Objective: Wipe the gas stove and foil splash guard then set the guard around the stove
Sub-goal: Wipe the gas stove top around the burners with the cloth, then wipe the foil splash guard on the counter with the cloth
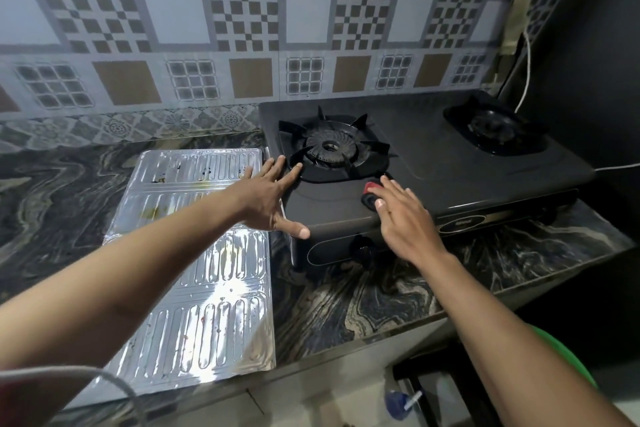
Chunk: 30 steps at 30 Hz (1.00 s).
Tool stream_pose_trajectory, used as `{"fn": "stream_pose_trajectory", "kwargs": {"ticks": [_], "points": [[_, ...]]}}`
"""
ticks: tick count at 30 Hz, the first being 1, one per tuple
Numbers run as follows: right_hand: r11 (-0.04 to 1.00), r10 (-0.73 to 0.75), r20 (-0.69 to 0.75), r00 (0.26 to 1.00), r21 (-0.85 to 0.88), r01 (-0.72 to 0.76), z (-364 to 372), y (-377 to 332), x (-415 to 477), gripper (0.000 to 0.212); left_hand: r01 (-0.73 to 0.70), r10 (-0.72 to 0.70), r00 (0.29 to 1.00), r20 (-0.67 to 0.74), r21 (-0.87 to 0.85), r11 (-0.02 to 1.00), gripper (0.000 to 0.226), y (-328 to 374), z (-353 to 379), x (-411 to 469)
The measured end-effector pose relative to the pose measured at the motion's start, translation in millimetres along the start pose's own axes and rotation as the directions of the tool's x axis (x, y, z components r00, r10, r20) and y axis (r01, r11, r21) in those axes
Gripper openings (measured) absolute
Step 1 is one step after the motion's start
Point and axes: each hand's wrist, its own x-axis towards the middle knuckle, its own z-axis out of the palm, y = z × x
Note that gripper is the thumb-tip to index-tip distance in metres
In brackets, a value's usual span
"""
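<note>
A black two-burner gas stove [433,152] stands on the marble counter against the tiled wall. Its left burner [330,149] and right burner [495,126] carry black grates. The foil splash guard [207,288] lies flat on the counter left of the stove, with stains on its ribbed panels. My left hand [273,196] is spread at the stove's front left corner, fingertips near the left burner, thumb at the front edge. My right hand [401,218] hovers with fingers apart over a small red and black object [370,196] on the stove's front. Neither hand holds anything.
The dark marble counter [381,295] ends in a front edge close to me. A white cable [526,66] runs down the right wall behind the stove. Something green [568,354] and a blue bottle cap [398,402] sit below the counter. A grey cord [104,381] crosses the lower left.
</note>
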Motion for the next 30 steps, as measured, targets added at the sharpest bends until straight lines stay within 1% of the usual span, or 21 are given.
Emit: {"fn": "stream_pose_trajectory", "kwargs": {"ticks": [1, 3, 6, 8, 10, 11, 13, 14, 15, 16, 18, 20, 23, 24, 25, 27, 28, 30], "points": [[1.0, 0.001, -0.007, 1.0, 0.006, -0.001, 3, -8, -2, 0.042, -0.004, 0.004, 1.0, -0.016, -0.009, 1.0, 0.142, -2, 3, -3], [0.999, -0.043, 0.01, 0.999, 0.025, 0.043, 12, -31, -5, 0.043, -0.007, 0.007, 0.999, -0.035, -0.016, 1.0, 0.144, -7, 6, -11], [0.984, -0.166, 0.071, 0.983, 0.08, 0.161, 27, -77, -5, 0.045, 0.031, -0.033, 0.998, -0.048, -0.037, 0.999, 0.148, -17, 5, -25], [0.965, -0.247, 0.115, 0.962, 0.117, 0.233, 37, -103, -4, 0.046, 0.074, -0.079, 0.995, -0.064, -0.084, 0.994, 0.146, -26, 1, -37], [0.951, -0.28, 0.144, 0.949, 0.178, 0.254, 38, -119, 1, 0.047, 0.102, -0.121, 0.987, -0.106, -0.174, 0.979, 0.133, -35, -5, -51], [0.944, -0.273, 0.14, 0.952, 0.228, 0.237, 37, -122, 3, 0.047, 0.109, -0.144, 0.98, -0.139, -0.234, 0.966, 0.12, -39, -7, -58], [0.91, -0.195, 0.078, 0.978, 0.387, 0.151, 29, -128, 9, 0.044, 0.114, -0.201, 0.964, -0.177, -0.409, 0.905, 0.092, -43, -10, -70], [0.857, -0.132, 0.048, 0.99, 0.508, 0.09, 24, -131, 13, 0.043, 0.107, -0.223, 0.961, -0.164, -0.523, 0.846, 0.082, -43, -12, -76], [0.77, -0.067, 0.043, 0.997, 0.638, 0.024, 19, -134, 16, 0.042, 0.084, -0.22, 0.965, -0.14, -0.632, 0.77, 0.075, -41, -14, -80], [0.663, -0.015, 0.065, 0.998, 0.747, -0.039, 15, -136, 18, 0.041, 0.054, -0.206, 0.97, -0.126, -0.717, 0.695, 0.068, -38, -15, -84], [0.445, 0.03, 0.13, 0.991, 0.886, -0.129, 9, -145, 21, 0.04, -0.009, -0.195, 0.969, -0.154, -0.805, 0.593, 0.049, -28, -19, -90], [0.233, 0.029, 0.201, 0.979, 0.951, -0.202, 6, -151, 22, 0.039, -0.063, -0.207, 0.96, -0.19, -0.865, 0.498, 0.031, -17, -25, -96], [0.016, -0.036, 0.26, 0.965, 0.966, -0.26, 2, -149, 25, 0.037, -0.091, -0.284, 0.938, -0.199, -0.931, 0.353, 0.022, -12, -33, -100], [-0.03, -0.063, 0.272, 0.96, 0.961, -0.274, 0, -147, 26, 0.036, -0.105, -0.308, 0.929, -0.204, -0.946, 0.308, 0.019, -12, -36, -102], [-0.036, -0.087, 0.277, 0.957, 0.959, -0.281, -3, -145, 28, 0.035, -0.128, -0.33, 0.92, -0.213, -0.957, 0.261, 0.014, -10, -39, -104], [0.029, -0.118, 0.28, 0.953, 0.96, -0.279, -8, -143, 28, 0.035, -0.173, -0.359, 0.903, -0.234, -0.965, 0.195, 0.006, -4, -46, -105], [0.054, -0.142, 0.282, 0.949, 0.959, -0.277, -10, -142, 28, 0.035, -0.19, -0.375, 0.894, -0.245, -0.965, 0.179, 0.009, 1, -50, -104], [0.034, -0.235, 0.296, 0.926, 0.955, -0.296, -15, -143, 28, 0.032, -0.217, -0.424, 0.863, -0.274, -0.96, 0.179, 0.014, 12, -60, -104]]}}
